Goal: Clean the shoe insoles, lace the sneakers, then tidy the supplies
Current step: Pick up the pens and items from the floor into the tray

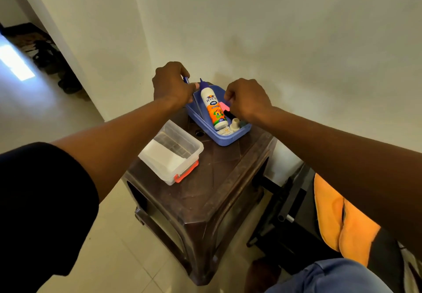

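Your left hand [172,85] has its fingers curled around a blue pen [186,79], whose tip pokes out above the knuckles, right at the far left corner of the blue tray [230,141]. Your right hand [247,100] is curled too, fingertips pinching something small over the tray's right side; a bit of pink [222,105] shows just beside them, but you cannot tell whether that is what the fingers hold.

Inside the tray, between your two hands, a white and orange glue bottle [213,106] lies tilted with its blue nozzle pointing to the far end. At the tray's near end sit a small cream-coloured cap or bottle [235,125], a dark marker-like thing [229,114] and a small white packet [225,131].

The tray rests on the far part of a brown plastic stool [217,178]. To the near left of the tray, on the same stool, stands a clear plastic box [172,152] with a red latch, white material inside it. To the right of the stool, lower down, an orange cloth [335,215] hangs over a dark frame. No sneakers or insoles can be made out near the tray.
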Available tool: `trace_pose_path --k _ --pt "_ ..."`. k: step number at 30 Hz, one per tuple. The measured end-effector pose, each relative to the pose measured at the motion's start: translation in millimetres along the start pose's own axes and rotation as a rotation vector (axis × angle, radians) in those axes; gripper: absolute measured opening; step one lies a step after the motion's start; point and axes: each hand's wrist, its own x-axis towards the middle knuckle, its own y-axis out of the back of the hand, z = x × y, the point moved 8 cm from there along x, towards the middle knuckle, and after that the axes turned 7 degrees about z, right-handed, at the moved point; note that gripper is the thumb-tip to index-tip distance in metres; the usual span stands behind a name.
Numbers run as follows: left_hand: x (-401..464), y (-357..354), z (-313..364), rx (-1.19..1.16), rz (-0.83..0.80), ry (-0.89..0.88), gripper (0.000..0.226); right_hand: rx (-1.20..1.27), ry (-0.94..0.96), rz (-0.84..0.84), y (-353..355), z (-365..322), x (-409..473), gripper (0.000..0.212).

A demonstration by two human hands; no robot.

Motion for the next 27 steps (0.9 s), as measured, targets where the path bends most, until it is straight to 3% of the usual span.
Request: trace_pose_path --k 10,15,19,27 --pt "-6.4 -14.4 -2.7 0.268 -0.009 -0.153 0.036 -0.355 0.297 -0.038 -2.6 -18.4 7.6 0.034" --pt "-6.0 -17.7 -4.1 0.3 -0.033 -0.169 0.033 -0.426 0.302 -0.079 -10.4 -19.4 14.0 0.041" --pt "-4.9 -18.4 -0.6 0.267 -0.038 -0.216 0.045 -0.419 0.256 -0.102 -13.9 -22.9 17.1 0.047" --pt "-13.4 -19.7 2.5 0.257 -0.002 -0.273 0.025 -0.381 0.139 -0.144 -8.7 -20.7 21.0 0.05"
